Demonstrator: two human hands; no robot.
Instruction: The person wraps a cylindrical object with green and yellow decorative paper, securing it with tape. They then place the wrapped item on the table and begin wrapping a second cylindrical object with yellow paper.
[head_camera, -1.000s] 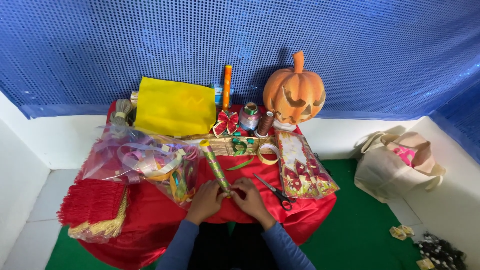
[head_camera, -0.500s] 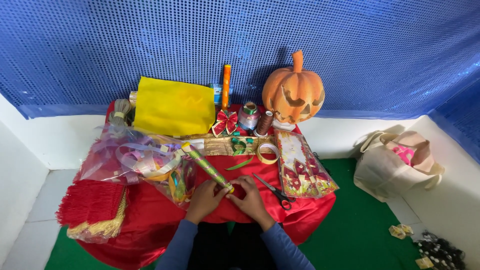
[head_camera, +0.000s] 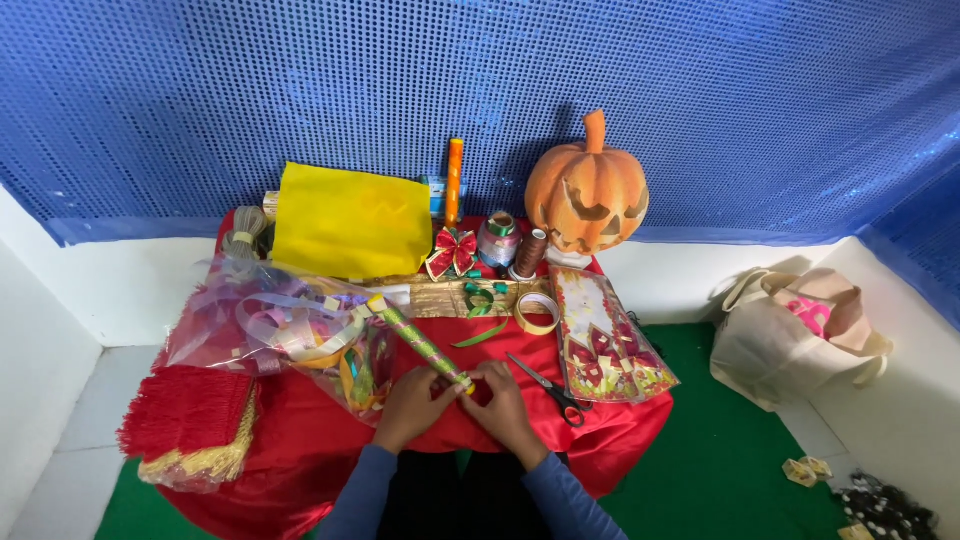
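Both your hands are pinched on the near end of the rolled paper tube (head_camera: 420, 343), left hand (head_camera: 413, 405) and right hand (head_camera: 504, 407) close together at the front of the red desk (head_camera: 330, 450). Tube slants up-left over the ribbon bag (head_camera: 270, 325). Scissors (head_camera: 548, 385) just right.

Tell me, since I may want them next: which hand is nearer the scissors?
Right. The right hand lies just left of the scissors, almost touching them; the left hand sits farther left, beyond the patterned roll both hands hold.
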